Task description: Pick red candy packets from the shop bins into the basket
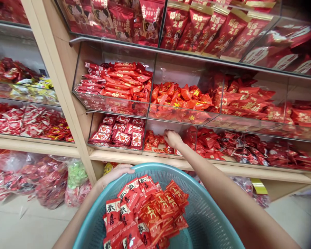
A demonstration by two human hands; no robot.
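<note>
A teal plastic basket [209,207] with a perforated wall fills the lower middle of the head view. Red packets [145,214] with black or gold characters lie heaped in it. At its far left rim is my left hand [116,173], its fingers closed on the edge. My right hand [172,138] reaches into a clear compartment on the bottom shelf, among small red wrapped pieces [151,140]. Its fingers are bent downward, and their tips are partly hidden, so what they hold, if anything, does not show.
Clear dividers and front panels split the shelves, with red packets [126,81] above my right hand and heart-patterned packets [121,133] to its left. A wooden upright [54,76] stands at left. Bagged goods [49,180] rest on the floor below the shelving.
</note>
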